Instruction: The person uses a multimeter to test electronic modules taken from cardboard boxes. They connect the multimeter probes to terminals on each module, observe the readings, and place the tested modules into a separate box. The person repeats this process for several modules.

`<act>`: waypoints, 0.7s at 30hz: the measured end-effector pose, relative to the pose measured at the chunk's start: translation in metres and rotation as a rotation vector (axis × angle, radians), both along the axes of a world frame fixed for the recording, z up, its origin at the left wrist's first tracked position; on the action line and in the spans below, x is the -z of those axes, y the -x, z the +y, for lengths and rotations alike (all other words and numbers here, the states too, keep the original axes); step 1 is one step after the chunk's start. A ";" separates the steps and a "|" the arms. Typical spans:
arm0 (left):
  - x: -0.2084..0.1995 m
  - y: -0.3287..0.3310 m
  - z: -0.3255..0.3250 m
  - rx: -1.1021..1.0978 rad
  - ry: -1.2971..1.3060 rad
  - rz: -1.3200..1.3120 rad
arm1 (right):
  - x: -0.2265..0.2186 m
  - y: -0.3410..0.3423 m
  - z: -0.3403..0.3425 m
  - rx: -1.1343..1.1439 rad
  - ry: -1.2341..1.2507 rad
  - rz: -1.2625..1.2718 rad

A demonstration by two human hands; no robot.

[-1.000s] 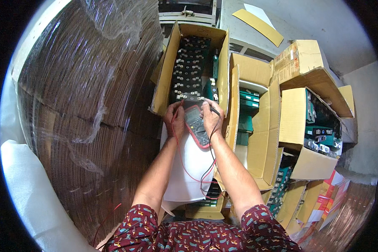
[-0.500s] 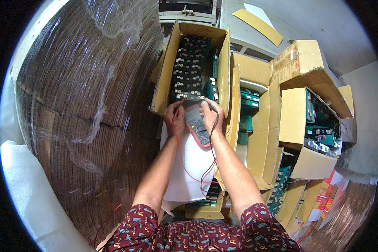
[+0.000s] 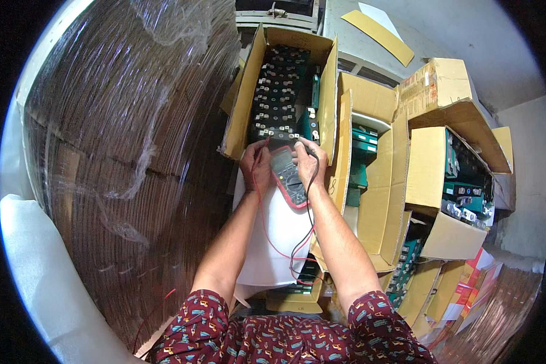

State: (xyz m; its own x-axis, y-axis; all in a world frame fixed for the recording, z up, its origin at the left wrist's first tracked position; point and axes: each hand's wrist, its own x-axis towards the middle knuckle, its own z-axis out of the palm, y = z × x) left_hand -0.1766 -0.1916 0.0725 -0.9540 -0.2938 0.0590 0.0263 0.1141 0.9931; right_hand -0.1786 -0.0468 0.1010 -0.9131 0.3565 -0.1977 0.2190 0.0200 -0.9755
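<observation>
Red-edged grey meter (image 3: 288,177) lies between both hands, near the open brown box of dark battery cells (image 3: 277,97) | screen too small to read | left hand (image 3: 256,167) pinches red wire (image 3: 267,225) | right hand (image 3: 310,162) pinches black wire (image 3: 304,227), arms stretched forward

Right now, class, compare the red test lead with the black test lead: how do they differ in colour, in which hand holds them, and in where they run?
The red test lead runs from the left hand down the left forearm; the black test lead runs from the right hand beside the right forearm. Red loops lower across the white sheet; black hangs straighter. Both reach toward the battery box, beside the red-cased meter.
</observation>
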 end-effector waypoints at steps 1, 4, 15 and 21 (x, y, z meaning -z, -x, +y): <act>0.003 0.000 -0.001 -0.008 0.005 0.012 | -0.002 -0.001 -0.001 -0.003 0.008 -0.004; 0.010 0.001 -0.002 -0.027 0.015 0.041 | -0.006 -0.001 -0.003 0.004 0.001 -0.002; 0.014 0.003 0.000 -0.031 0.023 0.070 | -0.008 -0.001 -0.002 0.004 -0.023 0.002; 0.005 0.001 0.002 -0.024 0.054 0.035 | -0.002 0.000 0.000 -0.001 -0.009 0.006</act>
State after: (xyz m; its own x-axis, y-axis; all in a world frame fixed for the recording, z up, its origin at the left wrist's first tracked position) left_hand -0.1774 -0.1900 0.0678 -0.9440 -0.3117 0.1085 0.0573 0.1688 0.9840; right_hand -0.1783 -0.0467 0.1026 -0.9146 0.3576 -0.1890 0.2133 0.0293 -0.9766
